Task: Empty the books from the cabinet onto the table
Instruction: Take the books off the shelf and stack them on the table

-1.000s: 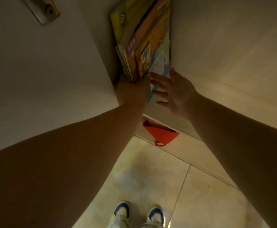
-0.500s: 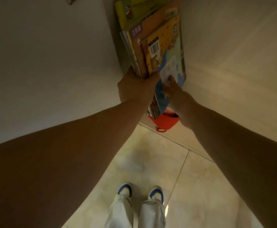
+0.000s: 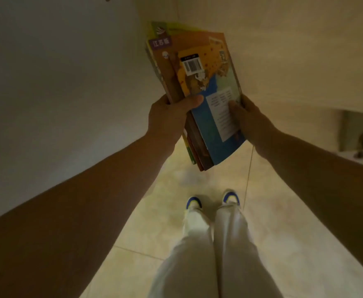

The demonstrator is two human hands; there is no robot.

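Note:
A stack of several thin colourful books [image 3: 200, 82] is held in the air in front of me, tilted, with an orange-and-blue back cover and a barcode on top. My left hand [image 3: 167, 119] grips the stack's left edge, thumb across the top cover. My right hand [image 3: 248, 121] holds the right edge, thumb on the white text panel. The stack is outside the cabinet, above the tiled floor. No table is in view.
A pale cabinet door [image 3: 58, 93] fills the left side. A light wooden panel [image 3: 294, 50] rises on the right, with a small metal fitting [image 3: 362, 145] at the far right. Below are beige floor tiles [image 3: 154, 222] and my legs and blue-toed shoes [image 3: 213, 201].
Both hands closed on the stack and drew it out of the cabinet toward me. The view has swung, and the red object under the cabinet is out of sight.

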